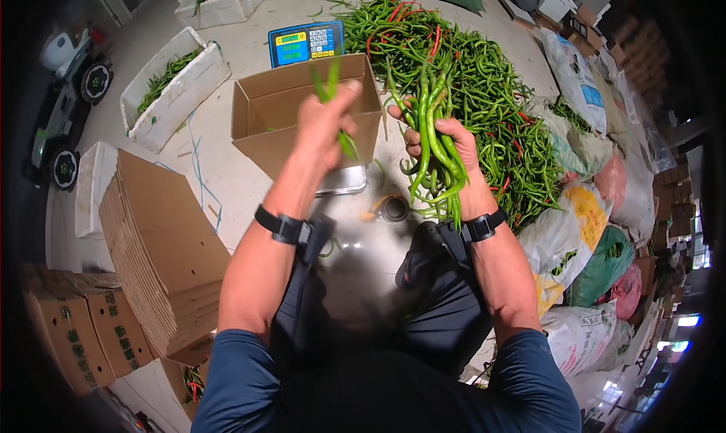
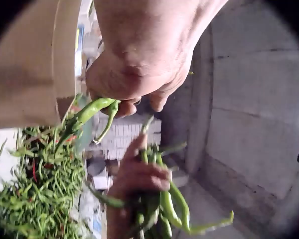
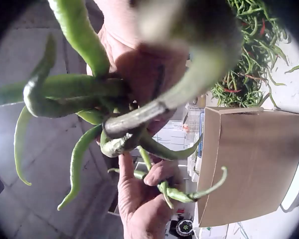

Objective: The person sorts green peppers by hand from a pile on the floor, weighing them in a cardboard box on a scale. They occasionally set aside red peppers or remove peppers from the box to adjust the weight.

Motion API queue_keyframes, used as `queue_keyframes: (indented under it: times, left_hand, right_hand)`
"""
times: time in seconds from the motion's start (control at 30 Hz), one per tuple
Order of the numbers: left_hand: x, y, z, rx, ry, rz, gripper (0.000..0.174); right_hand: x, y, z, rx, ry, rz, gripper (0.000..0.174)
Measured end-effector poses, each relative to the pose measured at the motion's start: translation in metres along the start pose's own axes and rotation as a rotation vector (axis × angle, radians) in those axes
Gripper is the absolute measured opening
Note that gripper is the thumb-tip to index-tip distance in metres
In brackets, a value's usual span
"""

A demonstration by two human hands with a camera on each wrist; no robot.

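Observation:
My left hand (image 1: 325, 127), over the near right side of an open cardboard box (image 1: 261, 152), holds a few green chili peppers (image 2: 92, 110) in its curled fingers. To the right of the box, my right hand (image 1: 464, 147) grips a thick bunch of long green chili peppers (image 1: 432, 134), their ends sticking out both above and below the fist. In the right wrist view the bunch (image 3: 79, 89) fans out from the palm, and the left hand (image 3: 144, 209) shows beyond it with its own peppers. A big heap of green chilies (image 1: 484, 93) with some red ones lies beside the right hand.
The box stands on a scale with a metal platform (image 1: 344, 182) and a blue display (image 1: 306, 43). White foam crates (image 1: 178, 81) stand at the left, near stacked flat cardboard (image 1: 162, 236). Filled sacks (image 1: 567, 229) line the right. A roll of tape (image 1: 393, 207) lies on the floor.

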State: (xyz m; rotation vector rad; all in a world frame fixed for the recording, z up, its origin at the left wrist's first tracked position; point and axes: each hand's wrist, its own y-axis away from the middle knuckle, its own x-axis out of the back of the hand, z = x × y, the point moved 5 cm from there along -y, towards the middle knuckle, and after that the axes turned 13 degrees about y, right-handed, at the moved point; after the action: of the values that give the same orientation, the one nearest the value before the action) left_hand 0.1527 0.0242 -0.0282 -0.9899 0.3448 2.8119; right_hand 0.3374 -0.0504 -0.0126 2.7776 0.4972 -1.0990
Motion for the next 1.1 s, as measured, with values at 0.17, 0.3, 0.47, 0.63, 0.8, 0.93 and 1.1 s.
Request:
queue_keyframes:
  times: [0.17, 0.3, 0.47, 0.63, 0.8, 0.93, 1.1]
  left_hand:
    - [-0.042, 0.035, -0.047, 0.328, 0.107, -0.275, 0.040]
    - [-0.040, 0.031, -0.057, 0.332, 0.137, -0.316, 0.044]
    - [-0.041, 0.031, -0.058, 0.309, 0.154, -0.345, 0.049]
    - [-0.024, 0.019, -0.061, 0.347, 0.075, -0.298, 0.027]
    - [-0.026, 0.017, -0.064, 0.313, 0.197, -0.155, 0.021]
    - [-0.025, 0.018, -0.063, 0.436, 0.196, -0.266, 0.030]
    - [-0.028, 0.020, -0.063, 0.456, 0.218, -0.263, 0.025]
  right_hand:
    - [0.014, -0.002, 0.013, -0.182, 0.191, 0.229, 0.037]
    - [0.009, -0.009, 0.010, -0.127, 0.265, 0.300, 0.026]
    - [0.020, -0.014, 0.015, -0.149, 0.422, 0.345, 0.022]
    - [0.021, -0.018, 0.012, -0.162, 0.351, 0.372, 0.023]
    - [0.023, -0.014, 0.014, -0.265, 0.198, 0.361, 0.022]
    - [0.029, -0.013, 0.012, -0.334, 0.034, 0.341, 0.019]
    - [0.027, -0.008, 0.013, -0.385, -0.074, 0.310, 0.021]
